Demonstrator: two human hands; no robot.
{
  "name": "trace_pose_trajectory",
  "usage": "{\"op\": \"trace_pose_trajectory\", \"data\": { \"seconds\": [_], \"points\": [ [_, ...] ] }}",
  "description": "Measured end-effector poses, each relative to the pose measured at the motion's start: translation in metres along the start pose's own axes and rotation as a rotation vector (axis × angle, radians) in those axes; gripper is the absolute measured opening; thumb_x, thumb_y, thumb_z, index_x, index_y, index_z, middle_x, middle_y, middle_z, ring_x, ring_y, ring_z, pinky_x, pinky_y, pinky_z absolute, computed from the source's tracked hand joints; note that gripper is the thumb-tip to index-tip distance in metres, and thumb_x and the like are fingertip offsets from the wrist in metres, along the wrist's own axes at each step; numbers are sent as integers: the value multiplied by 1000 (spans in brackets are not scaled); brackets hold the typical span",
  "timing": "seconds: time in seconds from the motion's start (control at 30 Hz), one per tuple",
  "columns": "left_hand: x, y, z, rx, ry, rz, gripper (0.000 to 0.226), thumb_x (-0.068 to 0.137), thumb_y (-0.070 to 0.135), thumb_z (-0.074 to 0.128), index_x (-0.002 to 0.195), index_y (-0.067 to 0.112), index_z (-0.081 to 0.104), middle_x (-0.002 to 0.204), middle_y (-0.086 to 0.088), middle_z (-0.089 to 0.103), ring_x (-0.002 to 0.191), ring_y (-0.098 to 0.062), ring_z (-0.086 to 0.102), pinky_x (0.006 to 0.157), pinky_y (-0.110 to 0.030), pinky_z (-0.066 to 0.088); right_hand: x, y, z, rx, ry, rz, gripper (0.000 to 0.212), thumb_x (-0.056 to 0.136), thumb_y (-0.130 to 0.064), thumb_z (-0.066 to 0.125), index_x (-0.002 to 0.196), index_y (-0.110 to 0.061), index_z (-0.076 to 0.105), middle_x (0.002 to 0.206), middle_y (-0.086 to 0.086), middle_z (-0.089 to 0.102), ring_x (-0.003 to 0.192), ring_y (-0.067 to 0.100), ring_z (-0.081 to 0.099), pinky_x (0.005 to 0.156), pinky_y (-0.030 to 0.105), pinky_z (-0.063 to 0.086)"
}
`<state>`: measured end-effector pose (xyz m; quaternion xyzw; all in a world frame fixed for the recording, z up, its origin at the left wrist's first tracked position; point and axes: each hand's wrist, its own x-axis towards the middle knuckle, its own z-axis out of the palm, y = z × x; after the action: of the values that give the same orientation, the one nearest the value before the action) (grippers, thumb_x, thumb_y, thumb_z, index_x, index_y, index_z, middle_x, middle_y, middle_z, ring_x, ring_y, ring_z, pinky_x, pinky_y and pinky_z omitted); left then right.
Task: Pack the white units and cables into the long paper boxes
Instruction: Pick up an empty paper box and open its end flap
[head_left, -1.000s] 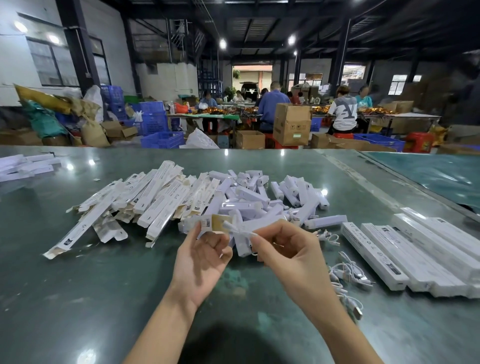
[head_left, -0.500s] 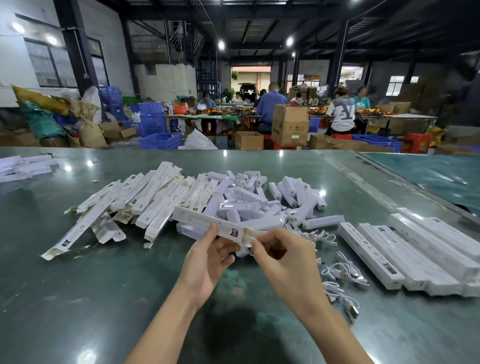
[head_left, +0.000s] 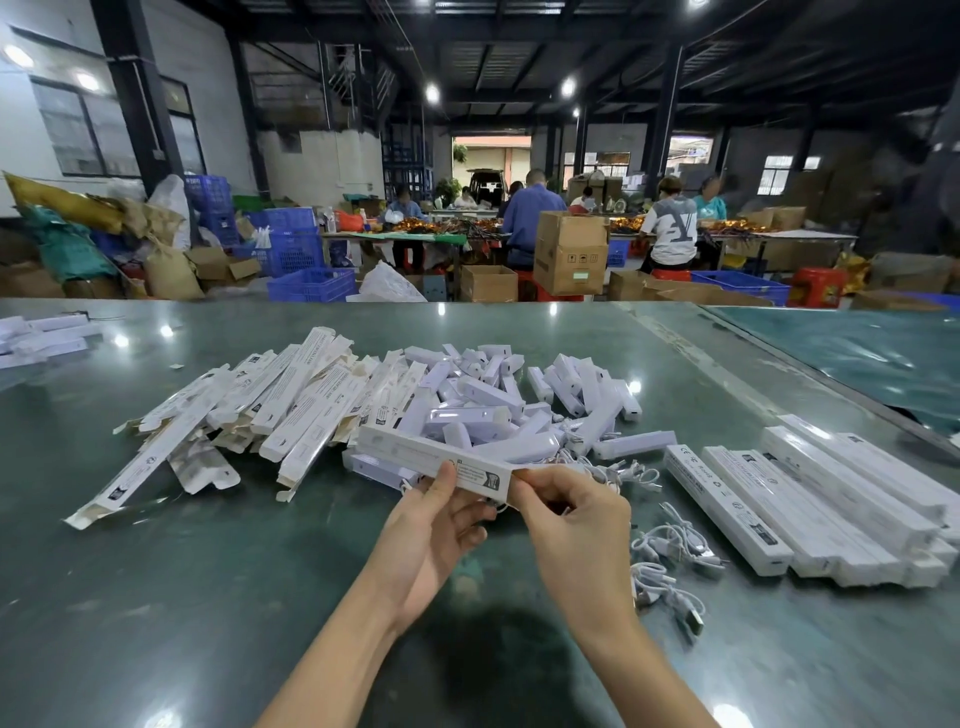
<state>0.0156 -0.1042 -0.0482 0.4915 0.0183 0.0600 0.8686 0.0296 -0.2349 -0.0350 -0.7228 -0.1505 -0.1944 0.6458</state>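
You hold one long box (head_left: 434, 457) above the desk (head_left: 156, 597).
Flat boxes (head_left: 291, 400), white units (head_left: 488, 400) and cables (head_left: 670, 561) lie around; your left hand (head_left: 434, 525) pinches its middle; your right hand (head_left: 566, 514) pinches its near end.

Dim hall, ceiling lamps (head_left: 432, 93) glaring on table (head_left: 156, 597), fisheye bend at edges, bg soft

Dim warehouse hall with dark ceiling beams (head_left: 519, 47), round ceiling lamps (head_left: 432, 93), left-wall windows (head_left: 83, 130), and a green table (head_left: 156, 597).
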Motion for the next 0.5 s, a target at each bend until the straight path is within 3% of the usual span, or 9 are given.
{"op": "trace_pose_trajectory", "data": {
  "seconds": [0.17,0.33,0.43,0.5],
  "points": [
    [0,-1,-1,-12,13,-6,60,89,33,51,136,-4,48,88,-10,69,67,-15,63,56,-23,47,-1,-1,0,88,-18,17,30,77,-1,72,65,-29,74,60,-10,69,56,-3,56,57,12,44],
    [0,-2,0,-28,20,-21,58,86,35,51,131,-1,53,90,-11,69,70,-16,64,59,-24,46,2,-2,0,148,-68,53,30,78,1,72,71,-28,75,67,-8,72,61,-1,60,61,13,47],
    [1,-1,1,-43,30,-26,51,87,36,50,126,2,56,97,-13,68,74,-17,64,63,-26,43,4,-2,-1,117,-141,28,32,81,-2,71,77,-33,74,79,4,71,70,11,61,68,21,49],
    [2,-1,1,-69,33,-30,50,88,35,50,125,3,58,97,-12,69,74,-17,64,67,-29,40,5,-1,-3,43,-180,-24,34,83,-5,70,81,-39,70,84,2,68,69,10,57,65,22,47]
  ]
}}
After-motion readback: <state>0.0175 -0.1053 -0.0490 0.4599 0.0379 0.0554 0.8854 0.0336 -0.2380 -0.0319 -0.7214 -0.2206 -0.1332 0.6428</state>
